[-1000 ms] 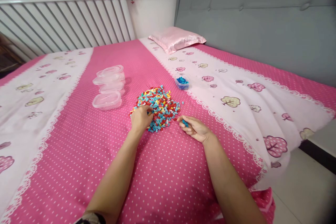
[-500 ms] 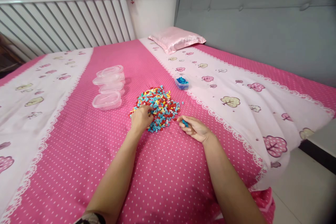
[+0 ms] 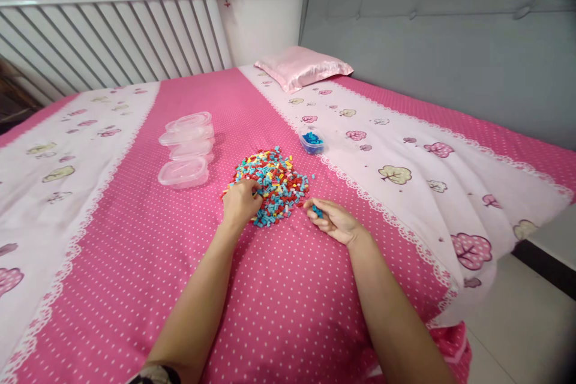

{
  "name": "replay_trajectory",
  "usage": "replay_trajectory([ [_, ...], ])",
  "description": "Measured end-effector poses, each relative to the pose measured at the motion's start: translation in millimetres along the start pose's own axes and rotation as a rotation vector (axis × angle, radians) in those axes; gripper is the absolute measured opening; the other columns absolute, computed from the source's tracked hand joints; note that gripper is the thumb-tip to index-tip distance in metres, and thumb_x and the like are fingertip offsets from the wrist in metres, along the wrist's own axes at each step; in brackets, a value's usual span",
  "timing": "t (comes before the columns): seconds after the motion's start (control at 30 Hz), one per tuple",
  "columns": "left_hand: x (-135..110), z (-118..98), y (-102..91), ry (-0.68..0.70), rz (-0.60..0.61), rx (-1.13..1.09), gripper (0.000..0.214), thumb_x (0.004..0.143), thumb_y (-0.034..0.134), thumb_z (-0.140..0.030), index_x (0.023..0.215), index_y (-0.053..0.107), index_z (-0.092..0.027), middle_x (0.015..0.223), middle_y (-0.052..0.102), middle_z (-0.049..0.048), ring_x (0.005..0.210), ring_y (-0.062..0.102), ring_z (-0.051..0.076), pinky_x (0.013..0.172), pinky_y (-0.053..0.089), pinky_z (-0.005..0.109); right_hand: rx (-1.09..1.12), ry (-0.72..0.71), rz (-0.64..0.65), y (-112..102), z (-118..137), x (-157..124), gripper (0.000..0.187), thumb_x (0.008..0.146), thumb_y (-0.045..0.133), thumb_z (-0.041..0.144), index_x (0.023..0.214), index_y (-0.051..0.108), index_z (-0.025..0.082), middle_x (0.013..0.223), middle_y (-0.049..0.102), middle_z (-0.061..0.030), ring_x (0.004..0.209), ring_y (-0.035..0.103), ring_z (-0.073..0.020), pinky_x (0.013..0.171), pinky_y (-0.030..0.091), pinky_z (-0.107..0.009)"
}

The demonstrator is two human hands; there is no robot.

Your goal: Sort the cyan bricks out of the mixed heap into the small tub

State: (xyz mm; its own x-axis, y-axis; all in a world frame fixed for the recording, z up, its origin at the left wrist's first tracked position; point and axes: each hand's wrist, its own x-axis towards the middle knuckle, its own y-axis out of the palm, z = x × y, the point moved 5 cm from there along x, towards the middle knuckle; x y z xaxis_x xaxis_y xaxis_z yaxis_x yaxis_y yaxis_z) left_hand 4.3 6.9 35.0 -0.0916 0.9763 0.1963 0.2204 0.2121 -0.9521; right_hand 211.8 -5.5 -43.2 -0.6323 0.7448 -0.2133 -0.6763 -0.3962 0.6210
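Observation:
A heap of small toy building bricks in light blue, red, yellow and white lies on the pink dotted bedspread. My left hand reaches into the left side of the heap with curled fingers; whatever is between the fingertips is hidden. Just right of the heap, my right hand is turned partly palm up, its fingers curled around several blue bricks. Beyond it stands a small clear tub with blue bricks inside.
Several clear plastic tubs with lids stand in a row left of the heap. A pink satin pillow lies farther back, near the grey headboard. A white radiator runs along the wall.
My left hand has shifted very slightly left at the heap's edge. The right hand keeps its place with the blue bricks.

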Motion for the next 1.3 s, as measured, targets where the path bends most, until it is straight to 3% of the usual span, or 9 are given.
replay_trajectory([
  [0.23,-2,-6,-16.4,-0.019,-0.052,-0.072,0.026,0.067,0.054,-0.022,0.088,0.068,-0.021,0.086,0.07,0.0032,0.078,0.063,0.02,0.068,0.045,0.028,0.009,0.001,-0.005,1,1,0,0.025,0.076,0.065,0.036,0.087,0.062,0.014,0.064,0.046,0.0033,0.043,0.028,-0.0009,0.033,0.011,-0.011],
  [0.4,-11,-30,-25.1,0.082,-0.099,-0.239,0.025,0.066,0.053,-0.018,0.087,0.068,-0.018,0.078,0.068,0.0019,0.065,0.06,0.015,0.063,0.044,0.025,0.018,-0.001,-0.007,1,1,0,0.026,0.075,0.066,0.035,0.088,0.062,0.013,0.066,0.047,0.0025,0.043,0.029,-0.0003,0.033,0.012,-0.011],
  [0.63,-42,-82,-1.5,0.312,-0.004,-0.435,0.022,0.068,0.054,-0.015,0.085,0.067,-0.02,0.074,0.065,0.0006,0.062,0.057,0.012,0.062,0.044,0.024,0.014,-0.002,-0.014,2,-1,1,0.026,0.076,0.065,0.038,0.087,0.061,0.015,0.065,0.052,0.0018,0.041,0.033,-0.0013,0.03,0.01,-0.012],
  [0.77,-51,-94,13.9,0.346,0.034,-0.472,0.024,0.072,0.052,-0.013,0.09,0.066,-0.02,0.082,0.065,0.0025,0.066,0.057,0.012,0.064,0.045,0.024,0.003,0.017,0.007,2,-6,4,0.032,0.077,0.062,0.047,0.077,0.057,0.016,0.055,0.052,0.0032,0.038,0.033,-0.0022,0.03,0.008,-0.014],
  [0.9,-51,-94,23.6,0.373,0.046,-0.475,0.025,0.078,0.052,-0.016,0.098,0.066,-0.021,0.086,0.063,0.0032,0.069,0.057,0.013,0.066,0.045,0.025,0.023,0.041,-0.011,-1,-8,6,0.033,0.08,0.058,0.049,0.076,0.057,0.015,0.05,0.05,0.0041,0.036,0.032,-0.0024,0.03,0.006,-0.014],
  [1.03,-48,-91,21.8,0.391,0.024,-0.494,0.023,0.078,0.058,-0.021,0.1,0.065,-0.02,0.093,0.063,0.004,0.069,0.056,0.012,0.064,0.045,0.024,0.055,0.037,-0.037,-2,-6,5,0.029,0.08,0.06,0.044,0.083,0.06,0.015,0.057,0.052,0.003,0.038,0.032,-0.0014,0.03,0.008,-0.013],
  [1.17,-37,-77,1.8,0.333,-0.029,-0.442,0.02,0.079,0.059,-0.031,0.093,0.067,-0.019,0.092,0.066,0.0039,0.064,0.057,0.012,0.063,0.044,0.024,0.048,0.009,-0.038,-3,-3,3,0.026,0.078,0.063,0.039,0.085,0.061,0.014,0.062,0.051,0.002,0.041,0.032,-0.0008,0.031,0.012,-0.011],
  [1.3,-19,-41,-29.4,0.173,-0.028,-0.289,0.024,0.077,0.06,-0.035,0.092,0.069,-0.019,0.084,0.069,0.0033,0.065,0.06,0.014,0.062,0.043,0.025,0.036,-0.003,-0.012,-2,-1,1,0.023,0.076,0.065,0.035,0.084,0.06,0.014,0.065,0.048,0.0026,0.042,0.032,0.0002,0.033,0.013,-0.009],
])
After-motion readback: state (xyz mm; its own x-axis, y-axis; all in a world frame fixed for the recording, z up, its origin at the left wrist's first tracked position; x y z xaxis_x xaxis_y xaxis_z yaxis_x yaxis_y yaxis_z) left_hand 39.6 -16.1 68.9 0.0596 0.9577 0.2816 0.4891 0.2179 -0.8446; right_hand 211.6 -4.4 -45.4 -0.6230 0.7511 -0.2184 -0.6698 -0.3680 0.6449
